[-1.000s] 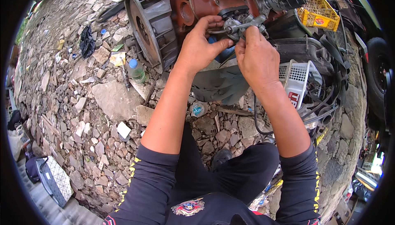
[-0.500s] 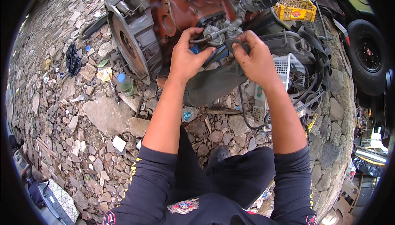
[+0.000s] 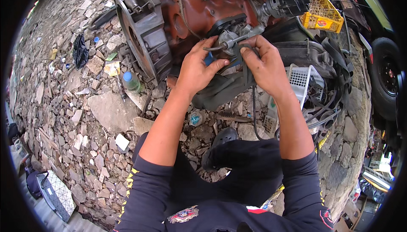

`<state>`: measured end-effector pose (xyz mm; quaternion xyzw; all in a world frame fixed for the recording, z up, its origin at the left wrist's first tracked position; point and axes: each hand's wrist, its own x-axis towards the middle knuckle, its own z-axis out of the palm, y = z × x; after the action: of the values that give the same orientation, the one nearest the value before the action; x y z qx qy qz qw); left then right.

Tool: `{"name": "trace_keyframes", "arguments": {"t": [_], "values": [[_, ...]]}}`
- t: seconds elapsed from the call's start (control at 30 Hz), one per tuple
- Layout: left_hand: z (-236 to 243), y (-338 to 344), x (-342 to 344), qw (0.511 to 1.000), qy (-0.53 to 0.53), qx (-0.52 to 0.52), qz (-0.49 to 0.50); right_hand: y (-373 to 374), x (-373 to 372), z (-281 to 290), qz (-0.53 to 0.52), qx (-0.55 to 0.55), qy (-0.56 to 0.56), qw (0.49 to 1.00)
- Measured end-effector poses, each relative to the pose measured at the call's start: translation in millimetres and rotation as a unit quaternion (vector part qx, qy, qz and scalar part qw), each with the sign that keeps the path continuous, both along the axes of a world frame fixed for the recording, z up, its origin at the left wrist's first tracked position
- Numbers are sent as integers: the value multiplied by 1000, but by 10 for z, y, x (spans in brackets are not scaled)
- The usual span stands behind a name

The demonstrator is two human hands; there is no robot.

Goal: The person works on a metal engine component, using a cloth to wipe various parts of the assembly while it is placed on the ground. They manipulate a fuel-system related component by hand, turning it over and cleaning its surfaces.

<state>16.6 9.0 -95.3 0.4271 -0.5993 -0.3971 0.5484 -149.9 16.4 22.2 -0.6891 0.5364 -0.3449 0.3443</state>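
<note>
A small silver metal part (image 3: 229,40) with short pipe stubs, shaped like a fuel pump, is in front of the big red-brown engine block (image 3: 199,13). My left hand (image 3: 198,67) is closed on its left side, fingers behind and thumb in front. On the other side, my right hand (image 3: 263,60) pinches a dark grey rag (image 3: 246,73) between thumb and fingers, against the metal part. The rag hangs down below the hand. Behind the part, a bit of something blue shows. The fingertips of both hands are partly hidden.
A grey bell housing (image 3: 148,28) stands left of the block. A black distributor-like part (image 3: 288,4) sticks out at right. Beyond are a yellow crate (image 3: 324,22), a white basket (image 3: 300,79) and tangled hoses. A bottle (image 3: 132,82) stands on the rubble ground (image 3: 91,164).
The view has shifted, so the engine sits lower and further right. The metal part has turned between my hands, and the rag in my right hand shows more. My shoe shows more fully.
</note>
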Motion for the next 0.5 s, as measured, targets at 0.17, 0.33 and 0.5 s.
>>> {"name": "trace_keyframes", "arguments": {"t": [0.17,0.33,0.5], "values": [[2,-30,-40,1000,-18,-23,2,60,18,51,-25,-94,100,990],[-139,-169,12,999,39,-21,-28,159,-18,58,32,-91,84,992],[-123,-227,18,999,12,-32,-39,218,-39,110,-57,-131,67,987]]}}
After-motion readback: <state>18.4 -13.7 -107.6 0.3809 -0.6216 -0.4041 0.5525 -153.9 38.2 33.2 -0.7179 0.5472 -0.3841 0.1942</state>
